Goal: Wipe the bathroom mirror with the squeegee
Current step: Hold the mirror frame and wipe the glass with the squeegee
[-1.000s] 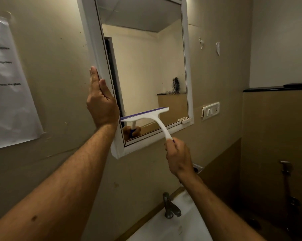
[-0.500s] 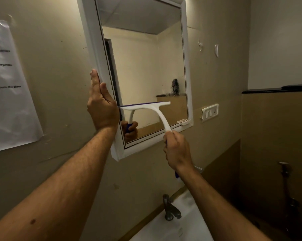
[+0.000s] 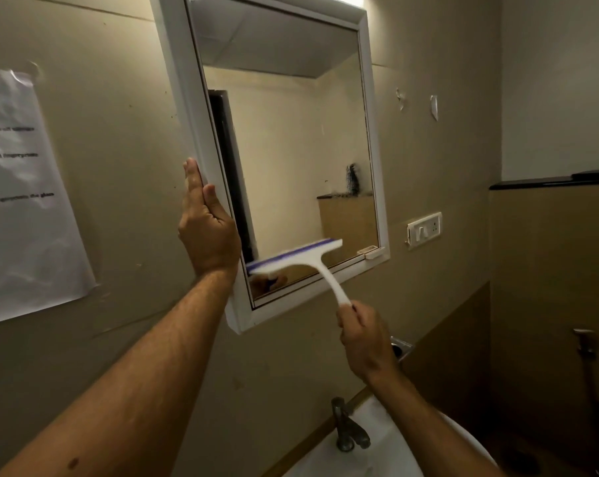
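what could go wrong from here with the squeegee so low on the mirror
The squeegee blade sits near the bottom of the mirror, so the stroke may run into the white frame and leave a streak there. The right hand grips only the handle's end, so the blade could tilt off the glass. The left hand lies flat against the frame's side; if it slips, the mirror may shift.
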The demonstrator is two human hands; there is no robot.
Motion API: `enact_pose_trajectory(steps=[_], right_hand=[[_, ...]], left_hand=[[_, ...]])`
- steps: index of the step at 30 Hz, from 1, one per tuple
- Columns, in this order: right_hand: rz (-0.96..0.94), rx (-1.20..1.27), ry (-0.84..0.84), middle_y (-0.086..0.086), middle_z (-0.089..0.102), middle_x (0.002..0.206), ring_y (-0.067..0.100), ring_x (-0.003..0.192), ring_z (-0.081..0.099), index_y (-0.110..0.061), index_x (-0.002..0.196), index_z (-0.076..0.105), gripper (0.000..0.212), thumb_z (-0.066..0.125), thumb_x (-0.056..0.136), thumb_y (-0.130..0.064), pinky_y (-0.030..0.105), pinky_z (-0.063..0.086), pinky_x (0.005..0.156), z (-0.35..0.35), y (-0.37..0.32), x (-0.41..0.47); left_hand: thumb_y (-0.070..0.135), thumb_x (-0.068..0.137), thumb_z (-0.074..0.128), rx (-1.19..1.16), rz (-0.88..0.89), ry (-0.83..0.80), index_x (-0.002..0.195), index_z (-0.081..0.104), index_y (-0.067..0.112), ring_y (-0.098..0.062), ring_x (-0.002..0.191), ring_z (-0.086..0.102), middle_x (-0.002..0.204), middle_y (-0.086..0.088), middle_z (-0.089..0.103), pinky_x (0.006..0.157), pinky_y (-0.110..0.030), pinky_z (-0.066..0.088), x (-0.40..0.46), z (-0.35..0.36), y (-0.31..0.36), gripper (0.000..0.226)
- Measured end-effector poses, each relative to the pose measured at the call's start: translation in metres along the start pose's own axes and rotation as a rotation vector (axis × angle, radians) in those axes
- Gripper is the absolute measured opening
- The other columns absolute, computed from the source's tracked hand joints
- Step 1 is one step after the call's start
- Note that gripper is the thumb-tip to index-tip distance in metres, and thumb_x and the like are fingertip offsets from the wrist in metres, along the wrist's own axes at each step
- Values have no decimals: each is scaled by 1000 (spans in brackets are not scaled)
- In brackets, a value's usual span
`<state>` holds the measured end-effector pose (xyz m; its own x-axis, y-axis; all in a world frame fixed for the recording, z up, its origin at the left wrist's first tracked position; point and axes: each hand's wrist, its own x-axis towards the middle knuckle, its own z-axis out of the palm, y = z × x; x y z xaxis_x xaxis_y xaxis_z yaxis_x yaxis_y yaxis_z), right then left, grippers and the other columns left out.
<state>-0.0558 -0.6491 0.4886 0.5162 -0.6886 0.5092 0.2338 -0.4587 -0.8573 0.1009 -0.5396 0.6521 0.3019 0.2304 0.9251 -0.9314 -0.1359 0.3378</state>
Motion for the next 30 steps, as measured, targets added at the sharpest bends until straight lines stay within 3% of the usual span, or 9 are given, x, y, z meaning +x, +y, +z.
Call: enact_pose_trajectory(steps=[6,9,12,14,16,18,20,25,30], right_hand=[[-34,41,69,-5,47,59,8,51,44,-25,71,54,34,36,84,-51,25,39,46,2,-46,42],[0,25,59,-3,46,59,12,53,44,-23,70,53,35,36,82,-51,30,38,49,5,-39,37],[-11,-21,48,-3,46,59,12,54,44,-22,69,53,34,37,84,-48,31,38,50,-1,-38,33],[-61,-43,66,-4,47,59,9,51,45,-24,67,52,32,37,84,-46,29,38,47,-6,-56,48],[-135,-97,113,-5,48,60,2,47,45,-25,68,51,30,37,88,-41,25,37,44,-9,-83,71],[-158,-77,145,-5,47,60,5,48,44,-25,70,51,29,36,89,-40,27,36,44,-8,-111,90],[-134,-22,151,-2,45,59,15,53,42,-24,70,51,29,36,86,-42,31,35,48,-5,-125,99],[-114,-100,124,-5,43,57,13,51,41,-26,67,49,27,35,85,-42,30,34,48,2,-95,80],[-170,-128,114,-8,45,54,5,49,41,-25,67,48,29,37,88,-41,27,37,46,-5,-70,70]], left_hand=[[25,105,34,-11,-13,-40,149,34,11,-17,134,46,151,-5,43,104,-1,28,0,-2,0,46],[23,105,35,-14,-19,-42,149,35,11,-13,135,42,151,-6,43,104,1,24,0,-4,3,45],[20,104,36,-52,-34,-53,145,40,9,-18,132,47,145,-9,47,104,-11,36,5,-5,6,43],[16,99,40,-82,-42,-34,133,47,7,-19,115,52,129,-13,51,92,-15,44,16,-6,8,36],[13,89,44,-111,-82,14,117,51,5,-15,98,48,114,-13,51,78,-4,37,37,-4,14,30],[15,85,45,-145,-153,43,113,52,6,-13,96,44,112,-11,51,75,-1,30,64,2,25,31],[24,88,44,-160,-197,40,117,51,10,-12,99,43,116,-8,50,76,-9,31,88,9,38,34],[30,97,40,-117,-65,21,133,45,14,-7,106,40,130,-6,48,77,0,27,117,16,50,40],[28,101,36,-100,9,-55,148,32,20,-22,123,46,143,-8,39,92,-24,33,104,20,37,48]])
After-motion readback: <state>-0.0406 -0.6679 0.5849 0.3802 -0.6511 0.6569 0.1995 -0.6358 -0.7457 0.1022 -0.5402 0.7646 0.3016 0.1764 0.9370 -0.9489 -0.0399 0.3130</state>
